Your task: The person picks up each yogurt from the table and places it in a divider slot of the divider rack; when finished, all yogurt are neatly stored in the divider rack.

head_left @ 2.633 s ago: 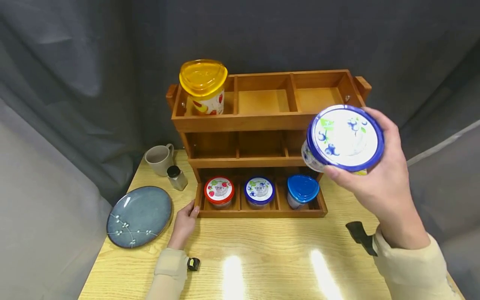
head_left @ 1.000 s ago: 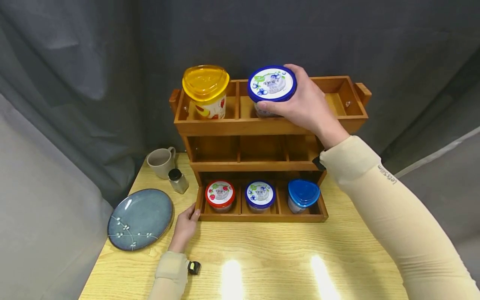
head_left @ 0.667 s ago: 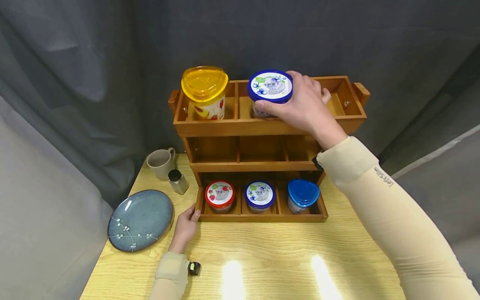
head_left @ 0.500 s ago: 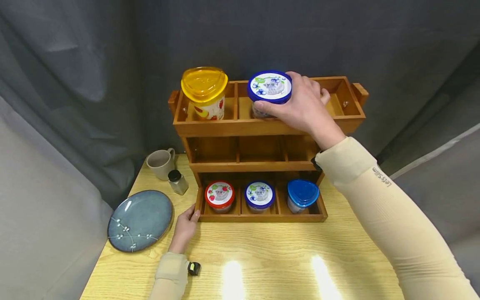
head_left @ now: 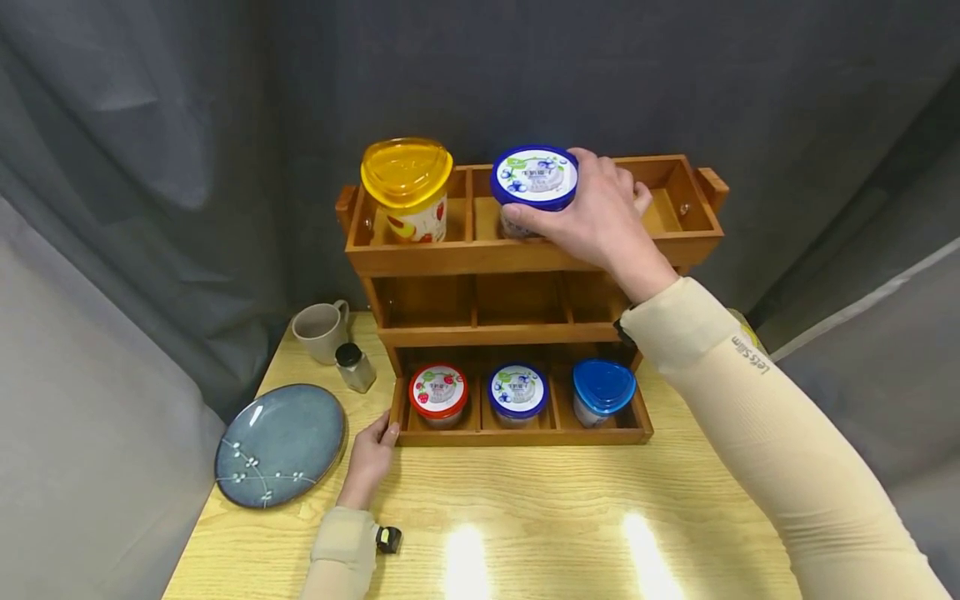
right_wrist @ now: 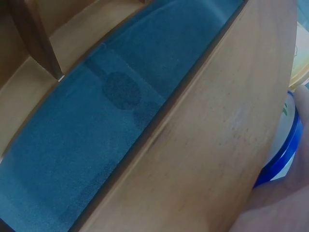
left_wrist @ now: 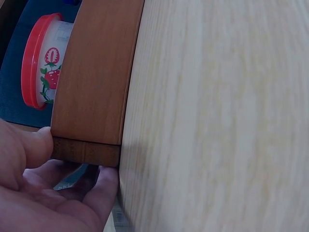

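A round tub with a blue rim and blueberries on its lid (head_left: 536, 173) stands in the middle compartment of the top tier of a wooden rack (head_left: 525, 257). My right hand (head_left: 603, 212) grips this tub from the right, thumb in front; the right wrist view catches only part of the blue rim (right_wrist: 285, 154). At the bottom tier's left front corner, my left hand (head_left: 370, 458) holds the wood, thumb and fingers on either side of it in the left wrist view. Close by, a red-rimmed strawberry tub (head_left: 438, 392) occupies the bottom left compartment.
A yellow-lidded cup (head_left: 407, 187) fills the top left compartment. Along the bottom tier sit another blueberry tub (head_left: 517, 392) and a blue-lidded cup (head_left: 603, 387). Left of the rack are a mug (head_left: 318, 332), a black-capped jar (head_left: 355, 368) and a blue-grey plate (head_left: 281, 446). Grey curtains hang behind.
My right hand has carried the blueberry tub from in front of the rack's right side up and left into the top middle compartment. The left hand keeps its hold on the corner.
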Demonstrator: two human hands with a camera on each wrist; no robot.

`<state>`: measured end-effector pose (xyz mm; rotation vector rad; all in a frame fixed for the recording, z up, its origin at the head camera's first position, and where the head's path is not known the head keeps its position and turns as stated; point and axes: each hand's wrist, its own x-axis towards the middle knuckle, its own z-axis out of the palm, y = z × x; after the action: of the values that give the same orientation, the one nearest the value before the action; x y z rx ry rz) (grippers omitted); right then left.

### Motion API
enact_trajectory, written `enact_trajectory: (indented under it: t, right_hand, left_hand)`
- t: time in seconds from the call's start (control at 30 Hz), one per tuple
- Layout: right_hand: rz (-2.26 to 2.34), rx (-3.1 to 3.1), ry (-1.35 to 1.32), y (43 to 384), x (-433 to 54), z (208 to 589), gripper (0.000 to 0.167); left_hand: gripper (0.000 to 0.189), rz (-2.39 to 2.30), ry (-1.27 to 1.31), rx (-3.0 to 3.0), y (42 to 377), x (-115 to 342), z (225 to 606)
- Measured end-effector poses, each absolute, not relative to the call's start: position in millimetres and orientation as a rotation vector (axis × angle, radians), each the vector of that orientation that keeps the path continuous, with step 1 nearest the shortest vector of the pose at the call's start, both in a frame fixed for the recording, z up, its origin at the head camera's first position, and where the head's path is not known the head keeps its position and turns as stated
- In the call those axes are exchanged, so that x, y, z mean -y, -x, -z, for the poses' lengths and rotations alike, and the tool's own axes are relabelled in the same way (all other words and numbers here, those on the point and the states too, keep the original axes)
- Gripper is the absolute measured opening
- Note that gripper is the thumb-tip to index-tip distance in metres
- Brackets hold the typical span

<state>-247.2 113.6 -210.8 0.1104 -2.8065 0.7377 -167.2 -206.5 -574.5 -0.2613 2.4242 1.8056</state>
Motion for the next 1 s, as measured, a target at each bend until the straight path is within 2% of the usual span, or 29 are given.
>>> enact_trajectory:
  t: [0.43, 0.7, 1.0]
  right_hand:
    - [-0.723, 2.807, -0.118, 248, -118, 211, 0.120]
    - [-0.791, 2.741, -0.102, 233, -141, 189, 0.106]
    - [-0.837, 2.655, 0.000, 208, -188, 168, 0.094]
  left_hand:
    - [0.051, -1.819, 0.270, -2.407, 172, 205, 579]
    - [0.051, -1.849, 0.263, -2.393, 175, 207, 580]
    - [0.050, -1.835, 0.265, -2.412, 176, 211, 576]
